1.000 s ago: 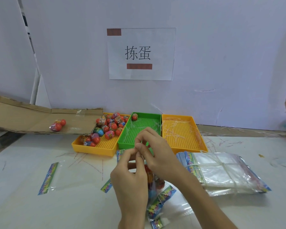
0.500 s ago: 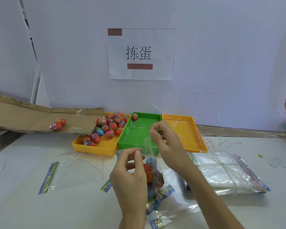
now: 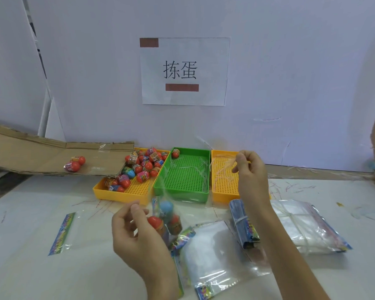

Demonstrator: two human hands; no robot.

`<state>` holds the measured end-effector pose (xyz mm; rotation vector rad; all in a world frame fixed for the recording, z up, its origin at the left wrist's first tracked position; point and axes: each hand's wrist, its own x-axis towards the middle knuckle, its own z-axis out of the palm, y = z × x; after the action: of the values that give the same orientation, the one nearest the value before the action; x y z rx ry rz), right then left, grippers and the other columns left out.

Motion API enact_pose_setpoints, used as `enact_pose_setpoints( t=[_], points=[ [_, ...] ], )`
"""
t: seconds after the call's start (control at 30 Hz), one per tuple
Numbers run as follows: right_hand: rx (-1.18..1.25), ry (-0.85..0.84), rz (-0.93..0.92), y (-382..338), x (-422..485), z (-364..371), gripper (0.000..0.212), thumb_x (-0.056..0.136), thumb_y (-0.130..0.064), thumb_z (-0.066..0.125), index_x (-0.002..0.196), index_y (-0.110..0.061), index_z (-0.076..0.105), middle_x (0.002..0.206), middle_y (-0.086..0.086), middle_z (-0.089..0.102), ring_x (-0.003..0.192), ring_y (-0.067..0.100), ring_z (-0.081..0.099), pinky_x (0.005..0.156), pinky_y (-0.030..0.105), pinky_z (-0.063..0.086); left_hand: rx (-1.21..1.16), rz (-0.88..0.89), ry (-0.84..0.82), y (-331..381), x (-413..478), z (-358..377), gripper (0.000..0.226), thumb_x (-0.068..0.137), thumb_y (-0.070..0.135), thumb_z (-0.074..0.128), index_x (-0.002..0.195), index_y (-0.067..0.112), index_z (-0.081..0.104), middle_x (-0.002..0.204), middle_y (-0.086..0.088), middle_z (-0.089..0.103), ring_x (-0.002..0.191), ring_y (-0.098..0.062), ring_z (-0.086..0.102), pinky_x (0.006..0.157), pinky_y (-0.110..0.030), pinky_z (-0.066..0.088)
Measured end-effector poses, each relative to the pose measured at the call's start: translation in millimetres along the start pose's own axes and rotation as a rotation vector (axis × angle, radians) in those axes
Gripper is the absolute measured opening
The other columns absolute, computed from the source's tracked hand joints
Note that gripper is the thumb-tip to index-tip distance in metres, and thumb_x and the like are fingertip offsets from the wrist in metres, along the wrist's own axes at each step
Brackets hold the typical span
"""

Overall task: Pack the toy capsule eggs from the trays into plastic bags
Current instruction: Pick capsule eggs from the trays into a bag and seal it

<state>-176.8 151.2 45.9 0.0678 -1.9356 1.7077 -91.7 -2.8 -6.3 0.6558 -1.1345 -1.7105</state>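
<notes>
Head view: the right hand (image 3: 250,176) has drawn away from the filled bag (image 3: 166,217) and now sits above the right yellow tray (image 3: 223,187), fingertips pinching what appears to be a thin clear strip (image 3: 224,167). The left hand (image 3: 136,232) still pinches the bag, with the eggs (image 3: 155,221) inside, above the table (image 3: 30,278). Judgement: sealing is under way.

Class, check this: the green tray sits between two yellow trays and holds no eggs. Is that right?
No. The green tray does sit between the left yellow tray and the right yellow tray, but it holds one egg, in its far left corner. The head view shows it.
</notes>
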Motion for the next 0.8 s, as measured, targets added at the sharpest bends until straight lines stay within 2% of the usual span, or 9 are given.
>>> enact_pose_setpoints(
  t=[0.13,0.3,0.37,0.4,0.47,0.57,0.6,0.7,0.8],
  points=[
    [-0.133,-0.253,-0.007,-6,6,-15,0.017,0.099,-0.016,0.062,0.082,-0.019,0.067,0.076,-0.002,0.062,0.072,0.012,0.055,0.073,0.032,0.049,-0.006,-0.005,-0.004,0,-1,-1,0.019,0.097,0.026,0.058,0.085,0.037,0.068,0.076,0.016,0.068,0.070,-0.005,0.059,0.064,-0.035,0.050],
    [-0.167,-0.831,-0.087,-31,40,-53,0.014,0.097,-0.013,0.066,0.085,-0.018,0.072,0.080,0.001,0.070,0.077,0.014,0.065,0.076,0.026,0.054,-0.009,0.011,-0.029,-1,-1,1,0.016,0.098,0.025,0.058,0.087,0.033,0.068,0.076,0.015,0.069,0.068,-0.002,0.058,0.065,-0.034,0.050],
    [0.064,-0.994,-0.014,-39,58,-76,0.009,0.098,-0.018,0.064,0.093,-0.015,0.071,0.092,0.006,0.070,0.085,0.017,0.068,0.083,0.028,0.056,0.003,0.020,-0.042,-2,-1,1,0.013,0.097,0.027,0.057,0.089,0.029,0.068,0.078,0.012,0.068,0.069,-0.004,0.057,0.067,-0.036,0.051],
    [0.190,-0.987,0.099,-36,69,-85,0.011,0.099,-0.018,0.062,0.095,-0.014,0.071,0.096,0.006,0.070,0.084,0.017,0.069,0.082,0.028,0.056,0.010,0.017,-0.047,-3,-1,1,0.013,0.097,0.028,0.057,0.090,0.027,0.068,0.079,0.010,0.068,0.071,-0.009,0.057,0.067,-0.037,0.051],
    [-0.037,-0.810,0.329,-5,101,-102,0.015,0.100,-0.018,0.055,0.097,-0.015,0.070,0.098,0.003,0.070,0.077,0.012,0.068,0.074,0.024,0.056,-0.004,0.004,-0.060,-3,-4,1,0.013,0.098,0.025,0.057,0.090,0.025,0.067,0.079,0.007,0.066,0.075,-0.018,0.057,0.063,-0.035,0.050],
    [-0.957,-0.844,0.524,24,131,-138,0.008,0.100,-0.017,0.057,0.096,-0.019,0.063,0.094,-0.003,0.064,0.083,0.018,0.067,0.080,0.030,0.057,-0.016,0.001,-0.057,-2,-5,3,0.014,0.099,0.023,0.058,0.089,0.027,0.068,0.074,0.014,0.067,0.070,-0.009,0.058,0.059,-0.021,0.050],
    [-1.148,-0.909,0.420,20,141,-145,0.011,0.101,-0.018,0.055,0.099,-0.023,0.065,0.097,-0.004,0.069,0.087,0.020,0.071,0.081,0.031,0.056,-0.023,0.002,-0.055,-2,-3,5,0.015,0.099,0.022,0.058,0.089,0.027,0.068,0.072,0.017,0.067,0.066,-0.002,0.057,0.056,-0.015,0.049],
    [-0.981,-0.689,0.197,-10,161,-154,0.020,0.103,-0.019,0.053,0.107,-0.028,0.071,0.091,-0.009,0.078,0.077,0.016,0.074,0.068,0.027,0.052,-0.017,0.004,-0.076,-2,-4,8,0.016,0.099,0.022,0.057,0.088,0.027,0.068,0.073,0.016,0.067,0.066,-0.004,0.056,0.056,-0.020,0.049],
    [-1.019,-0.616,-0.006,-33,154,-148,0.017,0.099,-0.019,0.061,0.103,-0.024,0.076,0.076,-0.008,0.075,0.066,0.013,0.067,0.069,0.029,0.049,-0.009,0.005,-0.111,-3,-9,5,0.018,0.099,0.022,0.057,0.087,0.030,0.068,0.078,0.010,0.066,0.073,-0.013,0.055,0.054,-0.018,0.048]
  ],
)
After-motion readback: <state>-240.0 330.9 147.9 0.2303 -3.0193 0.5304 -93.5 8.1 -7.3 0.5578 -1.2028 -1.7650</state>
